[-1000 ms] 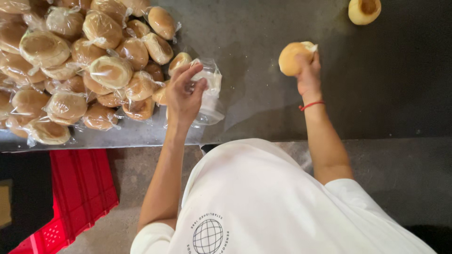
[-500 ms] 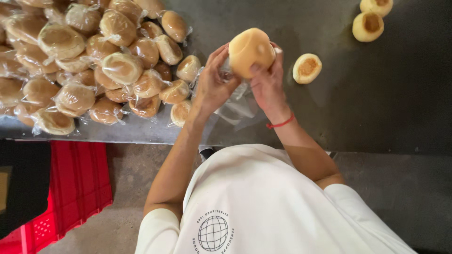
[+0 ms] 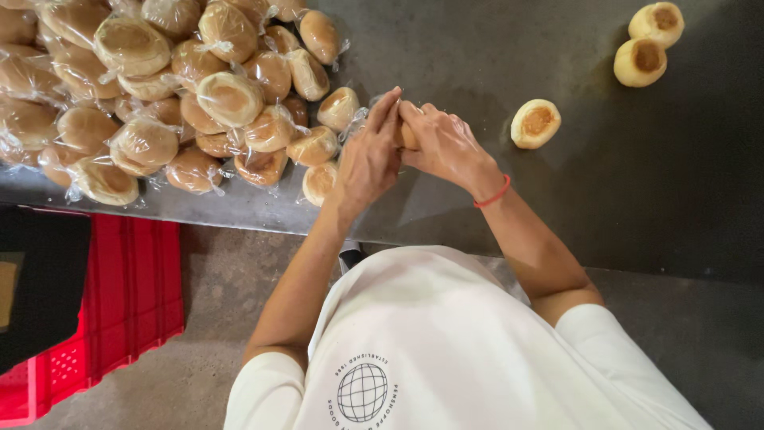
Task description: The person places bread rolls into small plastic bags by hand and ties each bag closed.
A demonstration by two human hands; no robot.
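Note:
Both my hands meet over the dark metal table (image 3: 637, 207). My left hand (image 3: 368, 155) and my right hand (image 3: 444, 143) close together around one round bread bun (image 3: 407, 135), which is mostly hidden between the fingers, with a bit of clear plastic bag at its left edge. A red string circles my right wrist. Just left of my hands lies a big pile of bagged buns (image 3: 199, 95), each in clear plastic.
Three unwrapped buns lie on the table to the right: one near my right hand (image 3: 535, 123) and two at the far right corner (image 3: 646, 44). A red plastic crate (image 3: 95, 318) stands on the floor at lower left, under the table edge.
My right hand brought a bun from the right to my left hand with the clear bag. Both hands have lowered from a raised position and now wrap tightly around the bun.

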